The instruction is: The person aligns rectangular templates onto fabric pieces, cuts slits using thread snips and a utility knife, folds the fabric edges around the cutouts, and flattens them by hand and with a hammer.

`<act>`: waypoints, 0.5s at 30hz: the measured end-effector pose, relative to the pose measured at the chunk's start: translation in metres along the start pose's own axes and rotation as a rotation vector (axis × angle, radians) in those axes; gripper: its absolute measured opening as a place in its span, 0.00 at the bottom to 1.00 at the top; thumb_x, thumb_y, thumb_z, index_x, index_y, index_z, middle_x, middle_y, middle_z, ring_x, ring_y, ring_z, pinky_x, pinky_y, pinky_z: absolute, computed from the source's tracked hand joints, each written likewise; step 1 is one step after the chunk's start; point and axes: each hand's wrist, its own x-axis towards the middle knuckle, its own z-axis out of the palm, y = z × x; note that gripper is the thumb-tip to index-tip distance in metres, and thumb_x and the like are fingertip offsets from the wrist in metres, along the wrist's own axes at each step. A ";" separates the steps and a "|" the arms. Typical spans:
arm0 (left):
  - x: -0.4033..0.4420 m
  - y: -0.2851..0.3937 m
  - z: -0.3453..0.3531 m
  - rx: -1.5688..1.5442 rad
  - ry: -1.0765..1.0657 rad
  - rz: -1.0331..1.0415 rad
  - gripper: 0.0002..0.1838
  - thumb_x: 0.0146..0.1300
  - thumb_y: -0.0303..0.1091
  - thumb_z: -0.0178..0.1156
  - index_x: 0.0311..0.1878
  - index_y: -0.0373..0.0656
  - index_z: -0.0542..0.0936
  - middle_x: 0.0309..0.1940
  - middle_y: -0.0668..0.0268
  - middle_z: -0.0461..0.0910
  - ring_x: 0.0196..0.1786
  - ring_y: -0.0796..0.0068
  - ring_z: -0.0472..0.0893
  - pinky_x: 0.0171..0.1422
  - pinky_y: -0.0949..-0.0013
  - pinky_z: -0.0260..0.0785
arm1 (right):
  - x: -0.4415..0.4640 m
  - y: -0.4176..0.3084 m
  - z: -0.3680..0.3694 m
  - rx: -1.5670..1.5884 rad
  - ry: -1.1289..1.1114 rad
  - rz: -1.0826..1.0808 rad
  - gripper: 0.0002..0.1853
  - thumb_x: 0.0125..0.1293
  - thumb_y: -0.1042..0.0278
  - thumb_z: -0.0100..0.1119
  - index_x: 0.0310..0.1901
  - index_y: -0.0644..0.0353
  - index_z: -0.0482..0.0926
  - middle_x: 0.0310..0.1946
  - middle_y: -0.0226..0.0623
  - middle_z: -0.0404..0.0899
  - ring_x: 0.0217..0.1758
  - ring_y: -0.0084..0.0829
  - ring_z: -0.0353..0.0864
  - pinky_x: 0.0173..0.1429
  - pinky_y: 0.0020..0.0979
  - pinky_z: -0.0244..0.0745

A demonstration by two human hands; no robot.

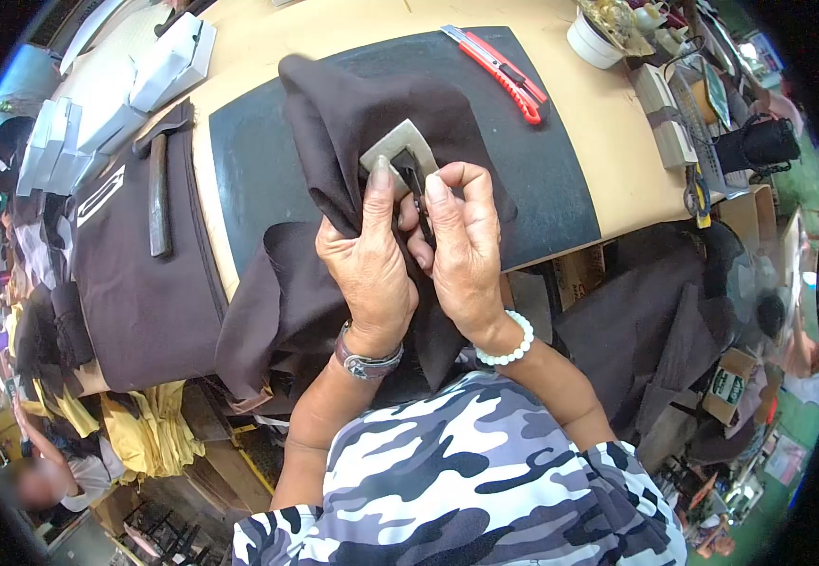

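Dark brown fabric [362, 104] lies bunched over a dark cutting mat [551, 179] and hangs down over the table's front edge. A pale, flat, angled piece [400, 146] rests against the fabric, with a dark slot in its middle. My left hand [376, 250] pinches this piece at its lower left, the thumb on top and the other fingers hidden beneath. Close on its right, my right hand [466, 241] has thumb and fingers pressed together on dark material at the slot's edge. What exactly it holds is too small to tell.
A red utility knife [504, 74] lies on the mat's upper right. At left, a hammer [159, 193] sits on folded brown fabric [145, 302], near white boxes [174, 61]. A white pot [593, 40] stands at the upper right. A person [51, 476] is at lower left.
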 end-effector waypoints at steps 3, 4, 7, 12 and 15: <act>0.002 -0.004 -0.009 -0.032 -0.088 0.047 0.05 0.63 0.28 0.60 0.41 0.40 0.80 0.34 0.69 0.80 0.34 0.83 0.77 0.37 0.78 0.68 | 0.001 -0.001 0.002 0.026 0.023 0.019 0.08 0.71 0.66 0.48 0.43 0.58 0.61 0.25 0.29 0.71 0.20 0.10 0.62 0.21 0.14 0.56; 0.002 -0.005 -0.012 -0.034 -0.107 0.057 0.06 0.62 0.27 0.60 0.42 0.40 0.81 0.38 0.69 0.82 0.38 0.82 0.79 0.42 0.77 0.70 | 0.002 -0.002 0.002 0.041 0.023 0.038 0.08 0.71 0.66 0.48 0.43 0.58 0.61 0.25 0.29 0.71 0.20 0.10 0.62 0.21 0.14 0.56; 0.004 -0.006 -0.013 -0.014 -0.089 0.034 0.06 0.62 0.27 0.59 0.41 0.40 0.81 0.37 0.68 0.82 0.38 0.82 0.80 0.42 0.78 0.70 | 0.003 -0.004 0.000 0.084 0.022 0.076 0.09 0.70 0.67 0.50 0.43 0.57 0.61 0.24 0.28 0.71 0.20 0.10 0.62 0.21 0.14 0.55; 0.007 -0.007 -0.017 -0.014 -0.100 0.012 0.06 0.62 0.26 0.60 0.42 0.38 0.81 0.38 0.67 0.83 0.38 0.81 0.80 0.43 0.77 0.71 | 0.004 0.000 -0.003 0.081 0.007 0.070 0.08 0.70 0.67 0.50 0.43 0.57 0.62 0.23 0.28 0.71 0.20 0.10 0.63 0.20 0.13 0.55; 0.011 -0.008 -0.019 -0.011 -0.083 -0.052 0.07 0.61 0.26 0.60 0.42 0.37 0.81 0.38 0.66 0.82 0.38 0.80 0.81 0.44 0.77 0.71 | 0.008 0.006 -0.005 0.111 0.014 0.090 0.08 0.70 0.66 0.50 0.43 0.56 0.63 0.24 0.28 0.71 0.20 0.10 0.62 0.20 0.13 0.54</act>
